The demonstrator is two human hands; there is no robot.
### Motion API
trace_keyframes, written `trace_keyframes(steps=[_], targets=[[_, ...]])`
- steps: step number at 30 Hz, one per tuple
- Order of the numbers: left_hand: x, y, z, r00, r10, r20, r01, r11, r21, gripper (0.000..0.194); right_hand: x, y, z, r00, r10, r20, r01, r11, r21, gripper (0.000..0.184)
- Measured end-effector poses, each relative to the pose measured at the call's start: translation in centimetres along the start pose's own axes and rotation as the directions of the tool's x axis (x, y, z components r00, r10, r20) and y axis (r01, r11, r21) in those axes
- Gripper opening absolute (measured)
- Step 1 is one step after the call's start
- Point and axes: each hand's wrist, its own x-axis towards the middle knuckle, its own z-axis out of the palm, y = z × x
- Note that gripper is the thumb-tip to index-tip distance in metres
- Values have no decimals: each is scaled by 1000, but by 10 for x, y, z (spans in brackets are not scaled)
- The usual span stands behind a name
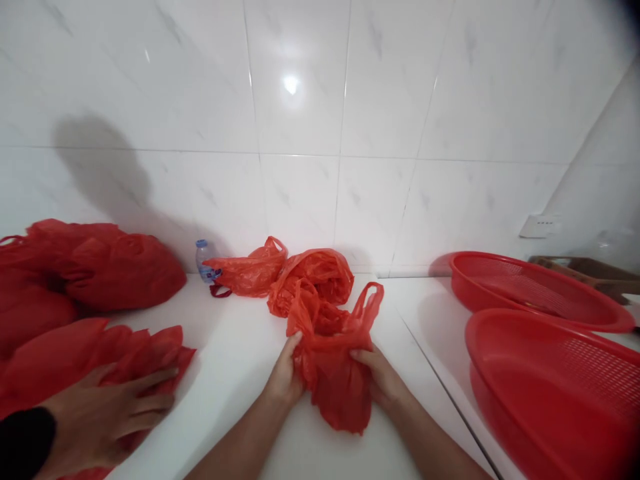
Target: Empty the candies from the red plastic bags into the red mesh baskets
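Observation:
Between my two hands, above the white table, is a red plastic bag [343,383] with its mouth spread and one loop handle sticking up on the right. My left hand [290,370] grips its left side, thumb on top. On the other side my right hand [377,373] pinches the bag's edge with the thumb in front; the fingers behind are hidden. Just beyond it lie a crumpled red bag [327,270] and another red bag [253,270], both close to the wall.
At the left, another person's hand [115,407] rests on red bags [145,350], with full-looking red bags [120,267] behind. A small water bottle [203,260] stands by the wall. Two red plastic baskets [500,320] are at the right, near a brown tray [590,270].

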Motion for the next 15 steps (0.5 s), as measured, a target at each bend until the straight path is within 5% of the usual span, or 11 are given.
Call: trace_keyframes(steps=[5, 8, 15], targets=[[-8, 3, -3, 994, 4, 112, -27, 978, 208, 28, -4, -10, 4, 983, 12, 181, -16, 1000, 21, 42], [-7, 0, -4, 997, -5, 71, -14, 964, 265, 21, -5, -10, 5, 991, 50, 128, -50, 999, -1, 26], [-8, -3, -1, 997, -73, 24, 70, 993, 99, 19, -4, -10, 6, 1000, 0, 20, -3, 990, 143, 17]])
